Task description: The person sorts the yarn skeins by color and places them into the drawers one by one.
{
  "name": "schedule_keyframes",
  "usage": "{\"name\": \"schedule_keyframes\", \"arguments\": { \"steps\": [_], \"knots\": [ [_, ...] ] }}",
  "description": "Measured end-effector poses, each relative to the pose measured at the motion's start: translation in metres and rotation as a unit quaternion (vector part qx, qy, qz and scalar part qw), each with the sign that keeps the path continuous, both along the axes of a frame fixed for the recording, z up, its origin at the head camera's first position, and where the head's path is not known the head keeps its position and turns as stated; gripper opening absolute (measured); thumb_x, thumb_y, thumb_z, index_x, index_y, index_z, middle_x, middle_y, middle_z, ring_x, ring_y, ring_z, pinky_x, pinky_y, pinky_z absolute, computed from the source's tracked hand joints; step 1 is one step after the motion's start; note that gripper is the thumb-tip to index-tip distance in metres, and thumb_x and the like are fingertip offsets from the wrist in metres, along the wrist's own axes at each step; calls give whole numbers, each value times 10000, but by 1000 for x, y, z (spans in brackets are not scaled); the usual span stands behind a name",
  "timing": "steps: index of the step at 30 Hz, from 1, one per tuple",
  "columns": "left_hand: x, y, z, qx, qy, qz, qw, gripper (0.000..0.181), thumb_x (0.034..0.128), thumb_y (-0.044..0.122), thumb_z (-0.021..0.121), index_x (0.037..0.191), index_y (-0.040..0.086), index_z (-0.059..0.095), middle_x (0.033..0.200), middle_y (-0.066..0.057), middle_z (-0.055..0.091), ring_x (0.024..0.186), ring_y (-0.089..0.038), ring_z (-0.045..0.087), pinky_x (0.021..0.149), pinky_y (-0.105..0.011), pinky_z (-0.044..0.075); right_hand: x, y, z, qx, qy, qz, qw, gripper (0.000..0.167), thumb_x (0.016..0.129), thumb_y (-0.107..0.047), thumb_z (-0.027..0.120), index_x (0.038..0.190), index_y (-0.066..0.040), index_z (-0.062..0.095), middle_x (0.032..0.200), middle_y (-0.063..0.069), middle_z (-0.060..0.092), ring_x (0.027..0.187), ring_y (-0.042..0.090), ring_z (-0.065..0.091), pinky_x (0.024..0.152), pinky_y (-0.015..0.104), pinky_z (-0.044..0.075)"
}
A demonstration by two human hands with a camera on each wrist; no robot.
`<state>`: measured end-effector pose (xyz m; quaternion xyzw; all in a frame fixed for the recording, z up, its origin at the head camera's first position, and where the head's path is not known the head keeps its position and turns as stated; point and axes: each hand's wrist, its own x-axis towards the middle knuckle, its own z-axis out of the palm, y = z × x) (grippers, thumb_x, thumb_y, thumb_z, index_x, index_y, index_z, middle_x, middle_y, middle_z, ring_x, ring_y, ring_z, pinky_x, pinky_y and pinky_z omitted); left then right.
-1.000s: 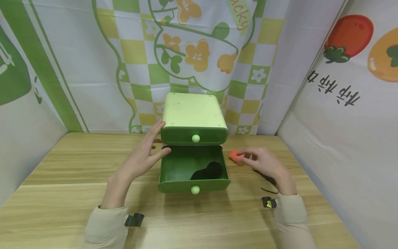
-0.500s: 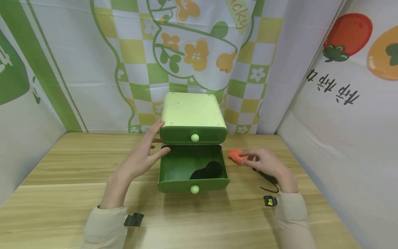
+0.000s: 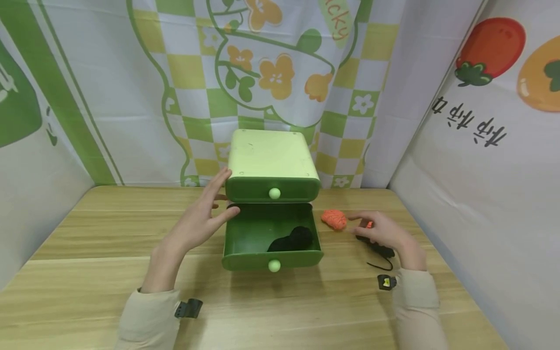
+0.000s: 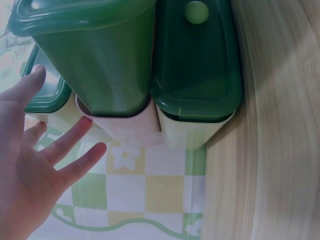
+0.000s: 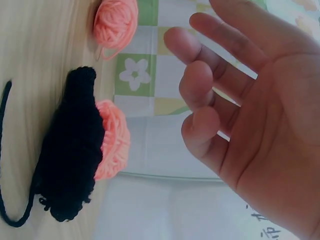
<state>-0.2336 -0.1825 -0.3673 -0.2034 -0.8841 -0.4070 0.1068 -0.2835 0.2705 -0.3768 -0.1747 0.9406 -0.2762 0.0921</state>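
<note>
The person's right hand [image 3: 387,234] hovers above the pale wood-grain surface [image 3: 280,311], fingers loosely bent and grasping nothing. Beneath these fingers lies an elongated black yarn skein [image 5: 72,145]. Its long axis slants from under the fingertips back toward the person and outward to the right, the narrow end pointing forward and left, the frayed, looped end toward the wrist. From that rear end a thin black strand [image 5: 2,150] curls around on the surface.

Just left of the right fingertips, apart from them, sits a coral-orange yarn ball [image 3: 334,219], slightly longer from left to right, its right end dipping toward the person. A second coral-orange yarn ball [image 5: 115,142] shows beyond the black skein, mostly covered by the hand in the head view.

The left hand [image 3: 197,221] has its fingers spread, grasping nothing, at the left side of a light-green plastic cabinet [image 3: 271,155]; whether the fingertips touch it is unclear. Right of the left thumb, the dark-green middle drawer [image 3: 249,236] juts out. Inside, a black yarn bundle [image 3: 292,241] has its thick, rounded end toward the right fingers and its tapered end pointing left and nearer the person.
</note>
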Motion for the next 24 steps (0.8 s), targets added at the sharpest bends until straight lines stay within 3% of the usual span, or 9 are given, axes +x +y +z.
{"name": "schedule_keyframes", "arguments": {
  "steps": [7, 14, 24],
  "knots": [
    [0, 0, 0, -24, -4, 7, 10000, 811, 978, 449, 600, 1564, 474, 40, 1667, 152, -3, 1259, -310, 561, 1004, -593, 488, -2, 10, -5, 6, -35, -41, 10000, 521, 945, -321, 683, 1391, -80, 566, 949, 112, 652, 538, 164, 535, 433, 299, 468],
    [1, 0, 0, -13, -7, -5, 10000, 810, 978, 447, 600, 1566, 469, 43, 1669, 145, -2, 1257, -311, 561, 1012, -587, 485, -3, 22, -10, 95, -136, -280, 9995, 524, 962, -255, 658, 1420, -40, 522, 992, 142, 668, 574, 254, 572, 425, 326, 472],
    [1, 0, 1, -39, -21, 16, 10000, 809, 979, 452, 597, 1566, 468, 41, 1668, 150, -8, 1264, -311, 559, 1008, -591, 485, -3, 27, -18, 119, -321, -476, 9983, 568, 962, -284, 663, 1442, -36, 489, 1083, 167, 661, 577, 186, 532, 442, 307, 446]
  ]
}}
